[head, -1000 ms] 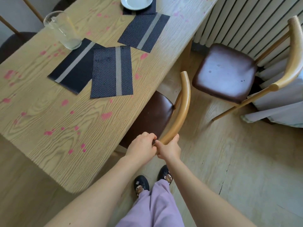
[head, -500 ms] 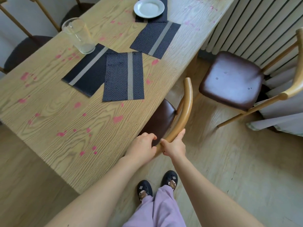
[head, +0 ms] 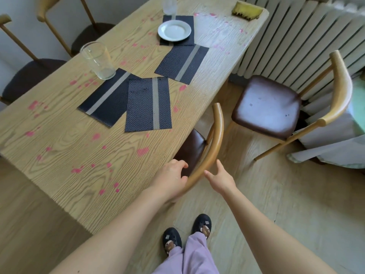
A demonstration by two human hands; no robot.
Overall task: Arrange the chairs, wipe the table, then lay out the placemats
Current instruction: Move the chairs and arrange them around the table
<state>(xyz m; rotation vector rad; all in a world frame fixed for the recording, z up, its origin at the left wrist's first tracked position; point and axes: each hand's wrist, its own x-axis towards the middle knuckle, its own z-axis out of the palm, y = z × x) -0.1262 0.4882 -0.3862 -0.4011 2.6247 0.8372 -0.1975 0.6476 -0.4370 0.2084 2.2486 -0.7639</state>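
A chair with a curved wooden backrest (head: 214,143) and dark seat is tucked under the near edge of the wooden table (head: 65,155). My left hand (head: 171,177) sits over the backrest's lower end, fingers loosely apart. My right hand (head: 219,177) is open just right of the rail, fingers spread, not gripping. Dark striped placemats lie crooked on the table: two overlapping placemats (head: 147,104), a third placemat (head: 182,64), and one under a white plate (head: 174,32). Pink stains dot the tabletop. A yellow sponge (head: 246,11) lies at the far corner.
A second chair (head: 268,107) stands pulled out at the right, angled toward a white radiator (head: 292,34). Two more chairs (head: 29,74) stand along the far left side. An empty glass (head: 98,61) and another glass (head: 169,4) are on the table. Cloth-covered furniture (head: 339,139) is at the right.
Both hands have opened and let go of the backrest they were gripping. The view has pulled back, showing more of the table's far end.
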